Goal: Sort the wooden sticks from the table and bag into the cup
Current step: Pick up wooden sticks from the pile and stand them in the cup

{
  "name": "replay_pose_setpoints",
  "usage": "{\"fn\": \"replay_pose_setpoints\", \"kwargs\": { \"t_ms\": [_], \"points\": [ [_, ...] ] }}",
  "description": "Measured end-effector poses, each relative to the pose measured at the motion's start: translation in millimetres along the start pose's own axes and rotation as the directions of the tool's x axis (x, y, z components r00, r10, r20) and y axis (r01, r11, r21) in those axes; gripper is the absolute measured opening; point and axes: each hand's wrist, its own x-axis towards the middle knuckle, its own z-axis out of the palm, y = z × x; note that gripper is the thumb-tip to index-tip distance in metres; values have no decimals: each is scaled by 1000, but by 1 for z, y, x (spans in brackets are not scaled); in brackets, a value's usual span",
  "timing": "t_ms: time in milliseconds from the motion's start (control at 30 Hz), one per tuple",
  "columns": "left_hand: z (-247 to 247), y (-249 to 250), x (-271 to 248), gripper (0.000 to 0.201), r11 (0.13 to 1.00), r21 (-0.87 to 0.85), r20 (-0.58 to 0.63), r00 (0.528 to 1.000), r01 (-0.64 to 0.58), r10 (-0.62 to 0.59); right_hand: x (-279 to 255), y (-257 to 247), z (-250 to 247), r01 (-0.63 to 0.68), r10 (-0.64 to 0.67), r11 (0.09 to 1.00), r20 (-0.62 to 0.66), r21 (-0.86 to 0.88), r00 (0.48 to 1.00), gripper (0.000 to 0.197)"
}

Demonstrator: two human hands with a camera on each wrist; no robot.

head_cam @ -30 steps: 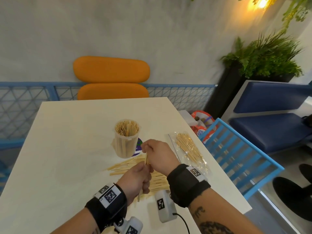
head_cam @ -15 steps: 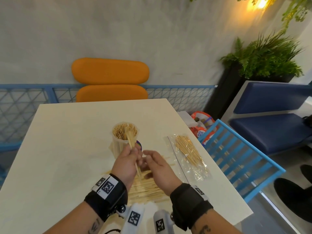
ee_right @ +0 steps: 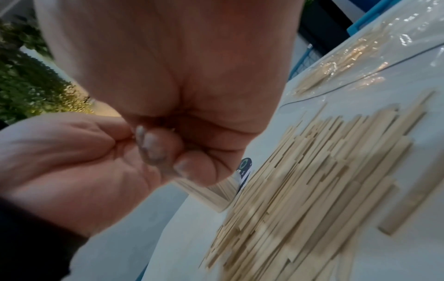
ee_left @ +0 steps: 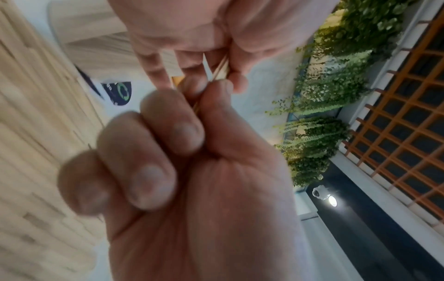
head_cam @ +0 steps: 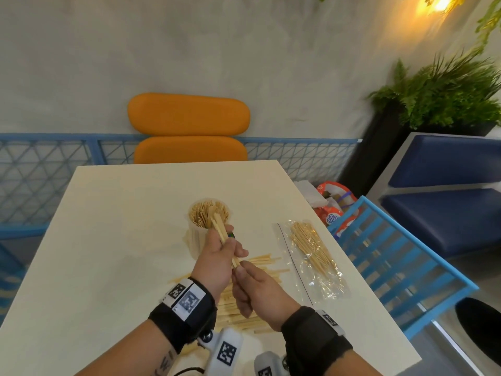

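Note:
A pale cup point(head_cam: 194, 241) packed with wooden sticks stands mid-table. My left hand point(head_cam: 230, 240) grips a small bundle of flat wooden sticks point(head_cam: 219, 226), tilted so its top end is over the cup's rim. My right hand point(head_cam: 240, 268) sits just below and pinches the bundle's lower end. In the left wrist view the sticks point(ee_left: 220, 71) pass between the fingers of both hands. A loose pile of sticks point(head_cam: 267, 260) lies on the table point(head_cam: 108, 240) under my hands, also seen as the pile point(ee_right: 312, 190). A clear bag point(head_cam: 311, 248) with thin sticks lies to the right.
The table's right edge runs just past the bag, with a blue slatted chair point(head_cam: 393, 267) beside it. An orange chair point(head_cam: 189, 131) stands behind the far edge. A dark round sticker point(ee_right: 245, 165) lies by the cup's base.
My left hand has lifted the bundle from above the pile up to the cup's rim. My right hand let go half a second ago and is now back on the lower end.

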Motion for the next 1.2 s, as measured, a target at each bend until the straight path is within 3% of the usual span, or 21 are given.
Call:
{"fn": "replay_pose_setpoints", "kwargs": {
  "t_ms": [133, 333, 533, 633, 833, 1033, 1200],
  "points": [
    [-12, 0, 12, 59, 992, 23, -35, 991, -125, 126, 2, 4, -3, -15, 15, 997, 10, 79, 1000, 29],
    [-12, 3, 12, 39, 968, 162, -11, 981, -190, 195, 6, -2, 2, -27, 41, 989, -98, 147, 994, 40],
    [-12, 4, 7, 34, 944, 274, 49, 983, -183, 176, 12, -3, 9, 36, -2, 958, -120, 283, 993, 33],
    [-19, 17, 12, 39, 919, 333, 97, 977, -210, 188, 17, -3, 9, 115, -81, 973, -173, 199, 982, 42],
    [-30, 63, 26, 39, 838, 441, 105, 946, -322, 308, 35, -27, 2, 190, -189, 982, -196, -15, 962, 33],
    [-56, 104, 66, 36, 716, 533, -45, 829, -452, 557, 44, -28, -20, 108, -116, 993, -322, -41, 940, 33],
    [-59, 88, 85, 31, 649, 642, 9, 851, -407, 525, 38, -11, -20, 60, -73, 997, -311, -51, 948, 32]
  ]
}}
